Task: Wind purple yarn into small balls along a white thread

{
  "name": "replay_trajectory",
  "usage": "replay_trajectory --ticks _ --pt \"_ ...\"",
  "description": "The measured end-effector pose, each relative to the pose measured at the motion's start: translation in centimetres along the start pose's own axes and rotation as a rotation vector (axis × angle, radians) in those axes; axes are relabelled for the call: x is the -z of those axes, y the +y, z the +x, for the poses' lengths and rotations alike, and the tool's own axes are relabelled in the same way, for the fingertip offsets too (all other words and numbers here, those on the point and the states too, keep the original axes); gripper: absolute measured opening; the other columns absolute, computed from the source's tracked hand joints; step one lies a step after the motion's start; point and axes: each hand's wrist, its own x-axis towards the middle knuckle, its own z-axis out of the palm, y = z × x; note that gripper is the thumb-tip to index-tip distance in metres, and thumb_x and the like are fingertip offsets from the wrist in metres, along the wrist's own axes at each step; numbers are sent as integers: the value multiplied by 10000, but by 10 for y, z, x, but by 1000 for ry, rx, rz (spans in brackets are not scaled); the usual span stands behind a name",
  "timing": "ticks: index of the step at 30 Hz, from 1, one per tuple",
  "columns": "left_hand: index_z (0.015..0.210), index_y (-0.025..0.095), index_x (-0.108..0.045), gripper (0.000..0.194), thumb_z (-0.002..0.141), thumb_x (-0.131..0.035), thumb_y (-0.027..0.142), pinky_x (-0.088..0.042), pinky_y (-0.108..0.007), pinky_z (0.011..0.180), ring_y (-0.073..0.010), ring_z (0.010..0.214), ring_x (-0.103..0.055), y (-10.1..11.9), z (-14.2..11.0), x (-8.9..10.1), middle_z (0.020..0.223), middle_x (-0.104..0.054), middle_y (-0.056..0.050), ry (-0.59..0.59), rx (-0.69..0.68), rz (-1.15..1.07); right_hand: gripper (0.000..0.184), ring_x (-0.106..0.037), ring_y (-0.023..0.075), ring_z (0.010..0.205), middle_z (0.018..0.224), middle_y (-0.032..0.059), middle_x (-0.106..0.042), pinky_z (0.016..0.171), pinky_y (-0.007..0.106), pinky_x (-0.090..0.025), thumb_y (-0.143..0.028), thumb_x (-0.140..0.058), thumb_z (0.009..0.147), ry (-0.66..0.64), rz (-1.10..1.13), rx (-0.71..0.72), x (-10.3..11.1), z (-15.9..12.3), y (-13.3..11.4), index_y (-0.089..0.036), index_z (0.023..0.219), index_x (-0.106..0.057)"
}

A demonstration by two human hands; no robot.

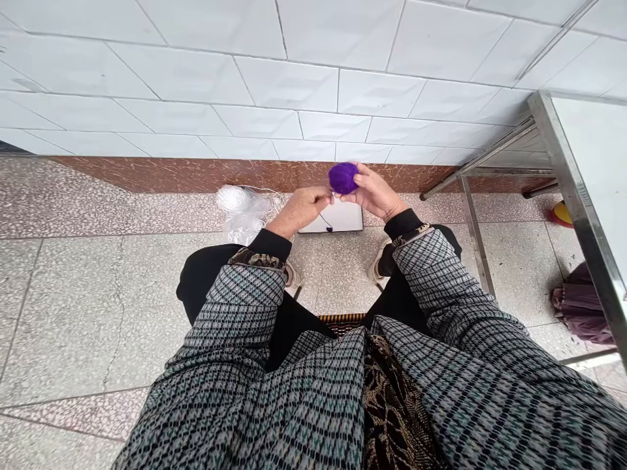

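A purple ball of yarn [343,177] is held up in my right hand [375,190], its fingers curled round the right side. My left hand [306,205] is closed in a pinch just below and left of the ball; white and dark strands show near its fingertips, but the pinched part is too small to make out clearly. Beneath both hands lies a shallow white box or tray [345,219] with a dark rim, and a dark purple strand with a small tuft [329,229] hangs over it. To the left, a white ball of yarn [235,199] rests in a clear plastic bag [245,228].
A white tiled wall [294,85] rises in front. On the right stands a metal-framed table [578,189]. Under it are a dark purple bag or cloth [582,303] and a yellow and red object [562,213]. The floor [122,307] is speckled stone.
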Motion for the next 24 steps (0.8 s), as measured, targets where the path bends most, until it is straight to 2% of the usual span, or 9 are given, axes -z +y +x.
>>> replay_trajectory --ticks 3,4,6,8,12,16,18,21,24 --pt "807 168 -717 177 884 -566 218 -397 -261 667 -129 631 -518 4 -4 -3 705 -652 2 -209 -57 -15 511 -656 147 822 1009 26 -618 655 249 -558 -495 -783 832 189 -92 -10 2 7 8 -252 1127 -443" --pt "807 170 -724 173 879 -574 220 -400 -263 672 -131 637 -529 5 -5 -3 717 -666 -4 -240 -72 -10 476 -639 134 778 981 16 -613 619 231 -537 -448 -779 835 240 -151 -34 3 9 11 -246 1102 -441" --pt "814 171 -732 172 873 -577 214 -415 -271 694 -140 669 -557 7 -6 0 763 -695 -20 -230 -93 10 394 -591 111 682 906 -2 -606 543 202 -479 -329 -757 836 299 -279 -104 4 11 15 -229 1059 -448" --pt "826 168 -733 170 872 -573 205 -435 -282 726 -150 715 -579 9 -7 4 811 -706 -35 -157 -103 28 335 -545 103 612 831 -10 -599 487 195 -429 -229 -734 823 276 -389 -190 5 10 16 -214 1028 -470" --pt "839 165 -713 162 873 -554 176 -475 -311 824 -166 809 -604 12 -8 13 873 -702 -48 -19 -114 29 293 -513 106 561 761 -7 -612 458 203 -419 -134 -728 796 62 -505 -343 2 3 8 -195 1009 -537" --pt "799 170 -677 154 874 -542 165 -480 -327 879 -176 850 -608 9 -5 14 888 -699 -49 83 -83 43 275 -589 112 631 842 11 -655 508 199 -481 -133 -710 805 -157 -385 -341 0 -4 0 -181 1049 -594" --pt "771 171 -658 154 867 -538 160 -475 -319 866 -179 848 -605 5 -2 11 878 -698 -49 136 -30 60 294 -616 110 665 905 20 -673 547 205 -516 -171 -715 817 -208 -248 -292 0 -6 -2 -184 1083 -591" --pt "780 166 -661 155 864 -531 169 -458 -303 801 -174 805 -591 -2 2 5 850 -693 -41 147 57 67 366 -639 109 698 940 25 -675 612 225 -556 -280 -756 838 -135 -67 -196 2 -5 -3 -197 1132 -555" --pt "792 170 -681 167 861 -530 190 -420 -282 694 -149 668 -535 -3 1 0 733 -654 -8 -22 90 38 451 -668 125 748 960 38 -672 642 234 -567 -438 -776 859 50 20 -106 4 -1 -3 -214 1161 -527"
